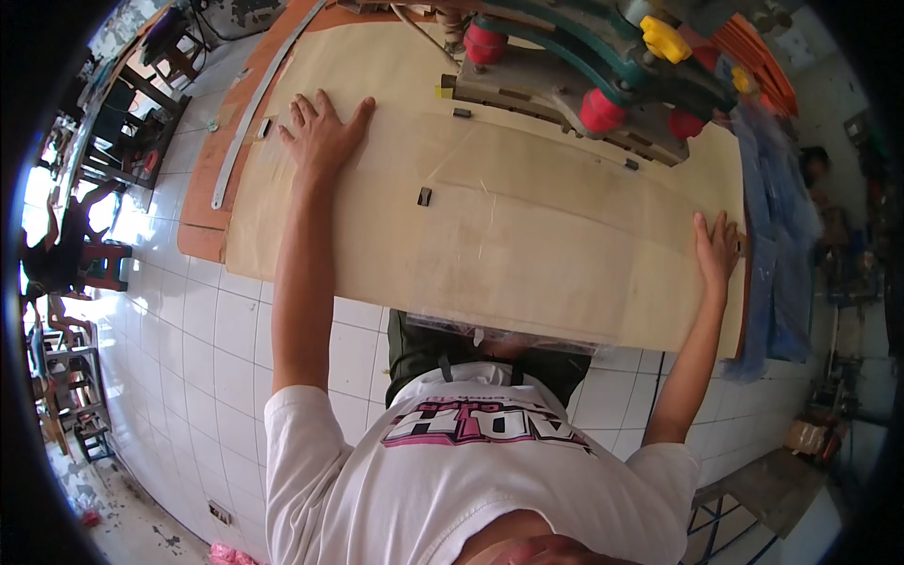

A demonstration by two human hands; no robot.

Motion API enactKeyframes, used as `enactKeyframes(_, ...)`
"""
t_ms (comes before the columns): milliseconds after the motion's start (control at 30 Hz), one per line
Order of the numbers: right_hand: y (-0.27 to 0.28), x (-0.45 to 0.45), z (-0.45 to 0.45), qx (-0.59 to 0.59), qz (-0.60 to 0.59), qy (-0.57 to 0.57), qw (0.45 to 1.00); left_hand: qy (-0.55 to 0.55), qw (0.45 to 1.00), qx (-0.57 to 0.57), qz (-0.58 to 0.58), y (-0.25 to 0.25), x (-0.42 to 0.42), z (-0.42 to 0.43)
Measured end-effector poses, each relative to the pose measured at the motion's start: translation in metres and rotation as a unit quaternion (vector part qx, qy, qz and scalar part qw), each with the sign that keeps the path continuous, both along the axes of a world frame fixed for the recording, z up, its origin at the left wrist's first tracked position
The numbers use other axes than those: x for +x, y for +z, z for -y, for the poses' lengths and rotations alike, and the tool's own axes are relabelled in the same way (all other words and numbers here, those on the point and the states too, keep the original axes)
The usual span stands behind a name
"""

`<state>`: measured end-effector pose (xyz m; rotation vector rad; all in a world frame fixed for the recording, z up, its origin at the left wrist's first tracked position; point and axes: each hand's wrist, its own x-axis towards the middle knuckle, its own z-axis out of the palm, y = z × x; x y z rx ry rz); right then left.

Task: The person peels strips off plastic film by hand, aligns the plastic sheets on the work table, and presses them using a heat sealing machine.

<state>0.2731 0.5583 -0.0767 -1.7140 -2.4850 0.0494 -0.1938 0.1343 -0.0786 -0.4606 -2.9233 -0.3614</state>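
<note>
My left hand [325, 132] lies flat with fingers spread on the left part of a tan board [377, 245]. At the board's right edge rests my right hand [718, 247], its fingers stretched out and holding nothing. Between them a clear plastic sheet [527, 217] covers the middle of the board and hangs over the near edge. Small dark blocks sit on the board: one [425, 197] near the middle, one [461, 112] by the machine, one [265, 128] beside my left hand. A green machine [565, 47] with red knobs [601, 110] stands over the far side.
A metal ruler [254, 104] lies along the orange-brown tabletop [200, 240] at the left. Blue plastic sheets [777, 245] hang at the right edge. Stools [104, 266] stand on the tiled floor at the left, and a brown board [777, 490] is at the lower right.
</note>
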Motion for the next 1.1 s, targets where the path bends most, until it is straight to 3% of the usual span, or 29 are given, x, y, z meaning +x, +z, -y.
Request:
enactKeyframes(767, -0.006, 0.003, -0.006, 0.028, -0.007, 0.007, 1.0, 0.011, 0.999, -0.014, -0.031, 0.002, 0.001, -0.003)
enactKeyframes(1100, -0.006, 0.01, -0.006, 0.054, -0.109, 0.02, 0.992, 0.036, 0.978, 0.123, -0.161, 0.004, -0.016, 0.013)
